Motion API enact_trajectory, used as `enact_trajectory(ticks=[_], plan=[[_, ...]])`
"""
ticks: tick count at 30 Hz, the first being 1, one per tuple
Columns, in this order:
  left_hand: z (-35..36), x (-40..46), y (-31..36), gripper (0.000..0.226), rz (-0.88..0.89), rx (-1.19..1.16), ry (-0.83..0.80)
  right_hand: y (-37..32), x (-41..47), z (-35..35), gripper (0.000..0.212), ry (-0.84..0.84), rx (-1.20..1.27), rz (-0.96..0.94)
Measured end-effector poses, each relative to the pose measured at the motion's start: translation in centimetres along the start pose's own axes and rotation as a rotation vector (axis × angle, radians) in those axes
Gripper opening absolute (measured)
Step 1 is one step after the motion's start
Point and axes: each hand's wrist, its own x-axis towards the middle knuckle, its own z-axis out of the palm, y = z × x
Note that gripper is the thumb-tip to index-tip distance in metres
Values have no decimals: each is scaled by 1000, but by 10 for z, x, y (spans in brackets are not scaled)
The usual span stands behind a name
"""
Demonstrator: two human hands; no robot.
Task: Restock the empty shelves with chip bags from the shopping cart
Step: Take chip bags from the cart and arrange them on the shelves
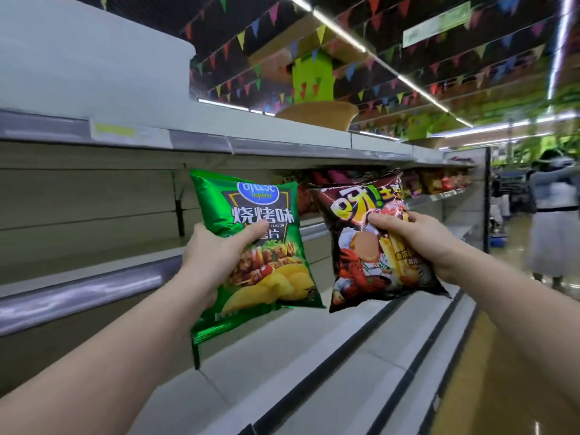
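Observation:
My left hand (216, 249) grips a green chip bag (266, 277) by its left edge, thumb across the front, and holds it upright in the air. My right hand (417, 237) grips a dark red chip bag (361, 271) by its right side, tilted slightly. Both bags hang side by side in front of the bare middle shelf (88, 287) of the white shelving. The shopping cart is out of view.
The top shelf (194, 142) has a price strip and a woven basket (317, 116) above it. Stocked snack bags (433, 182) fill shelves farther right. Lower shelf ledges (361, 365) step out below. A person (552, 215) stands in the aisle at the right.

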Motion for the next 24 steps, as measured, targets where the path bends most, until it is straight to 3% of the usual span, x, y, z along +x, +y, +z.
enact_trajectory(ticks=[5,7,10,15,19,22,24], plan=[[48,45,4,47,-85,-63,-153,27,56,-25,37,6,-18,5],[66,61,4,38,-126,-74,-189,35,82,-30,41,2,-31,-3],[89,89,1,39,-149,-80,-228,43,125,-35,45,-4,-24,-2],[118,140,4,37,-168,-82,-209,51,202,-40,70,-38,-35,48],[140,171,7,48,-195,-53,-202,57,255,-43,68,-83,12,102],[154,188,5,56,-213,-23,-190,61,300,-41,46,-155,70,115],[164,198,3,55,-221,-11,-173,61,331,-35,42,-223,81,133]])
